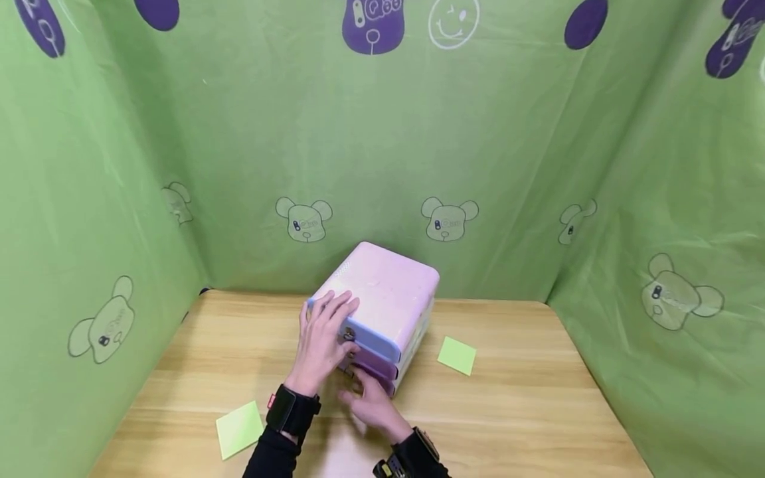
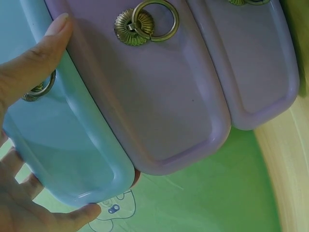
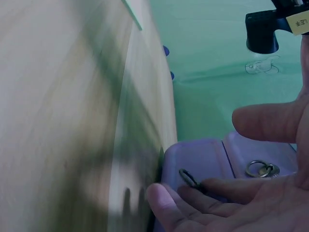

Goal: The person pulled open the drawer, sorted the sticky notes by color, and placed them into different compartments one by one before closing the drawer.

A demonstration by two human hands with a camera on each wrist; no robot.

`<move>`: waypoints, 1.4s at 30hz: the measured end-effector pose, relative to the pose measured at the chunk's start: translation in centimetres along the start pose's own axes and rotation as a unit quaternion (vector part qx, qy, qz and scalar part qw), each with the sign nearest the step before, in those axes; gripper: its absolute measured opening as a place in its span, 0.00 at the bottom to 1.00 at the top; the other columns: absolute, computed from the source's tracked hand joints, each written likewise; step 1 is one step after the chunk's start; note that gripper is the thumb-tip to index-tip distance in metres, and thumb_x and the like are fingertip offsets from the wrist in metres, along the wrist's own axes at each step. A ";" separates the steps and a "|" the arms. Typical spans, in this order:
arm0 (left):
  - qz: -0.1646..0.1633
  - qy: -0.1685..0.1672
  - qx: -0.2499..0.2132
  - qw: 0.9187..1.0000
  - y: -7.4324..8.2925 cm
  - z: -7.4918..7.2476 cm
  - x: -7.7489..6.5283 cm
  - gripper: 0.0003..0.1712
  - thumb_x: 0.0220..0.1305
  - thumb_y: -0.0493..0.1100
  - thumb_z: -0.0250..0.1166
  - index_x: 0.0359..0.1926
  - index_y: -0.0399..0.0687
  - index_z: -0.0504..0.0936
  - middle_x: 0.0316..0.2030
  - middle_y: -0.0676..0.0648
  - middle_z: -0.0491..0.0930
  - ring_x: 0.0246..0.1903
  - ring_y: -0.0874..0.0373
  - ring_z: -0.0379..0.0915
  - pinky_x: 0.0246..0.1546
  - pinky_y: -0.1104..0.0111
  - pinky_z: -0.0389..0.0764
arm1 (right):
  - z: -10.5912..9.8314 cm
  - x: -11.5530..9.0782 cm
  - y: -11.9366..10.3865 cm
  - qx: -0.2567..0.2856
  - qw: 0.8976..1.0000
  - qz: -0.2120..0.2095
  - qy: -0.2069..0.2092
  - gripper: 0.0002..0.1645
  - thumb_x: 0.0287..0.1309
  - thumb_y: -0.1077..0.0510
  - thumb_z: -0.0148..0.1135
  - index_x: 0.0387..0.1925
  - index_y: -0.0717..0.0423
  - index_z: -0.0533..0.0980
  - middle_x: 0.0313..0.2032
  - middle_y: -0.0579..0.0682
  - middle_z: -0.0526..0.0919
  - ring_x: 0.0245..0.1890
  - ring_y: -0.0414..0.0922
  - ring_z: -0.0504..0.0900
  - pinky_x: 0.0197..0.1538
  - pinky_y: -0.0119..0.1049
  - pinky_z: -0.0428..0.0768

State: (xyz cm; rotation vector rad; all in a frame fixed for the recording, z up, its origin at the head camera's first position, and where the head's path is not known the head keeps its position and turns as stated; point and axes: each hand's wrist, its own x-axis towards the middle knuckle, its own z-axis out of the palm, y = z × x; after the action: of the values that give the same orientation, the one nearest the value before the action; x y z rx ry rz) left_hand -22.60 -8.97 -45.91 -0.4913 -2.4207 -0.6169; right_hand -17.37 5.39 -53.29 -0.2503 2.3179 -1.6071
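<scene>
Right hand (image 1: pixel 372 403), spread, perhaps touches 1 ring (image 3: pixel 188 178); drawer box (image 1: pixel 388 285) sits under spread left hand (image 1: pixel 319 342).

A light green paper square (image 1: pixel 239 430) lay at left on a wood-grain table (image 1: pixel 520 398) and a second square (image 1: pixel 457 356) farther back, right of centre, as green sheeting (image 1: pixel 376 146) printed with bear heads (image 1: pixel 304 224) and a winking face (image 1: pixel 453 21) rose on three sides
</scene>
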 end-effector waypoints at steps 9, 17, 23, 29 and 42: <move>0.005 0.002 0.002 1.000 0.0 0.0 0.1 0.55 0.26 0.48 0.87 0.65 0.56 0.78 0.68 0.50 0.77 0.69 0.43 0.68 0.69 0.29 0.59 | 0.1 0.5 -0.1 -0.149 0.988 -0.038 0.005 0.39 0.63 0.56 0.63 0.69 0.73 0.64 0.63 0.73 0.74 0.61 0.68 0.76 0.64 0.66 0.75; 0.002 0.005 -0.001 1.000 -0.1 0.0 0.2 0.55 0.25 0.47 0.87 0.64 0.56 0.78 0.68 0.49 0.76 0.69 0.43 0.68 0.70 0.29 0.58 | 0.4 0.5 -0.4 -0.212 0.977 -0.027 -0.009 0.42 0.64 0.55 0.63 0.70 0.76 0.61 0.67 0.76 0.67 0.68 0.68 0.70 0.70 0.65 0.70; 0.000 -0.007 0.001 1.000 0.1 0.0 0.1 0.56 0.27 0.48 0.87 0.65 0.56 0.77 0.68 0.50 0.76 0.69 0.43 0.68 0.70 0.29 0.58 | 0.5 0.4 -0.4 -0.226 0.974 -0.011 -0.006 0.39 0.63 0.55 0.63 0.67 0.77 0.64 0.56 0.75 0.76 0.58 0.66 0.77 0.65 0.65 0.75; -0.005 -0.004 -0.004 1.000 0.1 0.0 -0.4 0.56 0.26 0.47 0.87 0.65 0.56 0.77 0.68 0.49 0.76 0.69 0.43 0.68 0.69 0.29 0.58 | 0.8 -0.1 0.1 -0.254 0.967 -0.027 0.001 0.40 0.63 0.54 0.64 0.68 0.75 0.64 0.62 0.74 0.74 0.62 0.65 0.76 0.66 0.63 0.76; 0.001 0.000 -0.003 1.000 0.1 0.0 -0.1 0.55 0.26 0.47 0.87 0.65 0.56 0.77 0.68 0.49 0.76 0.69 0.43 0.68 0.70 0.29 0.58 | 0.9 0.3 0.2 -0.288 0.957 -0.039 0.004 0.41 0.61 0.56 0.65 0.69 0.72 0.64 0.64 0.73 0.73 0.62 0.68 0.77 0.66 0.63 0.75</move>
State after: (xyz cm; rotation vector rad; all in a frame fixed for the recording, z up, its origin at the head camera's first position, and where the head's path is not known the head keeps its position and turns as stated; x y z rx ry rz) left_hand -22.44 -8.86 -45.95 -0.4962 -2.4183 -0.6233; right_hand -17.37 4.57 -53.84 -0.4649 2.7617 -0.9171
